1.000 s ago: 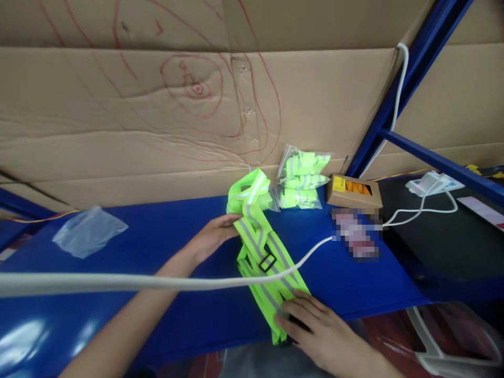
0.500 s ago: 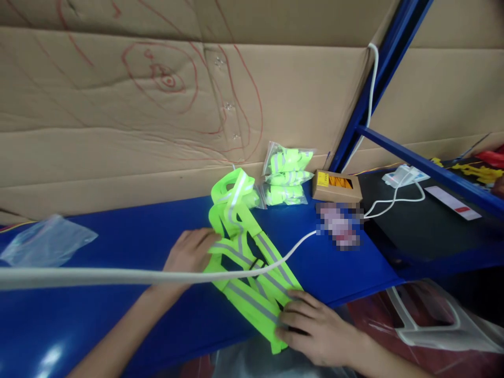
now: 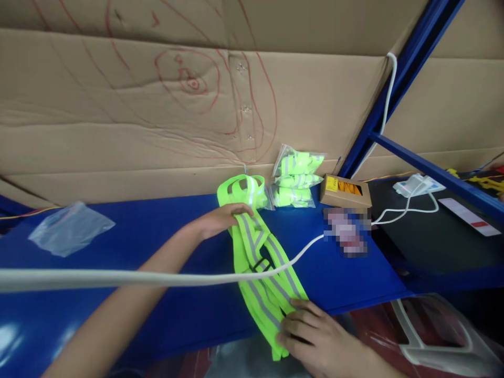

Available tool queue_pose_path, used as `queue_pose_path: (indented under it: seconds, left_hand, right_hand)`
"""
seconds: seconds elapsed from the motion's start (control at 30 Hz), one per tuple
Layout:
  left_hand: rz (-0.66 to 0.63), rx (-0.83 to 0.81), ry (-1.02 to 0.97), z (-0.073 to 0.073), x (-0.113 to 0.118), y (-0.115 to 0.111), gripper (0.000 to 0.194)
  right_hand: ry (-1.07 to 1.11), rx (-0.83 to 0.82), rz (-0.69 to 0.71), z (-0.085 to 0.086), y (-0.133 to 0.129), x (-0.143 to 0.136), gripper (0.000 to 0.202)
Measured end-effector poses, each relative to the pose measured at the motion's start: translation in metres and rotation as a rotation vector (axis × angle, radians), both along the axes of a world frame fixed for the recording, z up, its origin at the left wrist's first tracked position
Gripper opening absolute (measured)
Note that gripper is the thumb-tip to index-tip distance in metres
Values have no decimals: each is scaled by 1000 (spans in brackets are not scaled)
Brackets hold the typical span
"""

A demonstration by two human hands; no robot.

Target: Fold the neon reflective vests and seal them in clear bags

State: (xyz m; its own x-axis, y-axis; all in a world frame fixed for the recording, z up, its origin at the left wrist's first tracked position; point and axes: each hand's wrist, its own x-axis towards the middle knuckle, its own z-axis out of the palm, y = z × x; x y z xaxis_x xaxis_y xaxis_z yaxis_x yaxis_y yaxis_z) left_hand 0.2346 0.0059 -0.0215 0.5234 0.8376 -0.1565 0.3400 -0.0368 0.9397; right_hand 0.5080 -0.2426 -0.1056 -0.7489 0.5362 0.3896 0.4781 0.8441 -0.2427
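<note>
A neon-yellow reflective vest [image 3: 262, 302] made of straps with grey stripes lies lengthwise on the blue table [image 3: 189, 310], its lower end reaching the front edge. A black buckle [image 3: 262, 264] shows at its middle. My left hand [image 3: 225, 218] is closed on the straps near the upper part, fingers bent over them. At the lower end, my right hand [image 3: 313, 333] grips the right edge with curled fingers; its thumb is mostly hidden. Looped straps [image 3: 242, 184] lie beyond my left hand.
Several bagged reflective vests [image 3: 297, 176] are stacked against the cardboard wall [image 3: 129, 147]. Right of them stands a small brown box [image 3: 346, 192]. A clear plastic bag [image 3: 71, 228] lies at left. A white cable [image 3: 157, 278] crosses in front of the vest. A pixelated item [image 3: 346, 231] lies on the right.
My left hand has moved up and right along the vest, drawing its left straps inward, so it lies narrower and straighter. My right hand stays at the lower end. The view has shifted slightly.
</note>
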Motion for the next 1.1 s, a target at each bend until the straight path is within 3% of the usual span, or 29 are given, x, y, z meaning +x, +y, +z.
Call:
queue_pose_path:
  seconds: [0.07,0.13,0.23,0.37,0.47,0.53,0.63,0.77,0.83,0.9,1.0,1.1]
  left_hand:
    - [-118,13,59,13,-23,0,41]
    - [-154,94,175,25,-41,3,36]
    - [0,57,236,34,-47,4,27]
    - [178,-290,-125,25,-24,-6,44]
    - [245,-314,-377,10,-3,-18,48]
    - [244,-281,-375,-2,4,-29,56]
    - [232,-33,-191,-20,2,-48,56]
    - [256,755,215,-40,-10,-89,49]
    - [162,1067,435,-43,-16,-113,58]
    - [-82,1194,528,-40,-21,-135,67]
    - [-465,1090,477,-29,-20,-156,70]
    - [-589,1027,440,-27,-12,-158,80]
  right_hand:
    - [10,-15,-4,-1,0,0,30]
    - [21,-19,-3,-2,0,-1,30]
    - [46,8,-5,-1,1,-1,29]
    - [28,73,-1,5,1,-1,26]
    - [9,68,2,11,0,1,25]
    - [12,36,-1,13,-1,3,26]
    - [10,-9,-16,12,-3,7,25]
    - [10,-32,-6,9,-3,9,28]
    - [24,-38,-6,8,-3,7,28]
    - [35,-35,-20,7,-2,5,27]
    - [13,5,-21,7,-3,3,25]
    - [6,69,-20,10,-3,9,32]
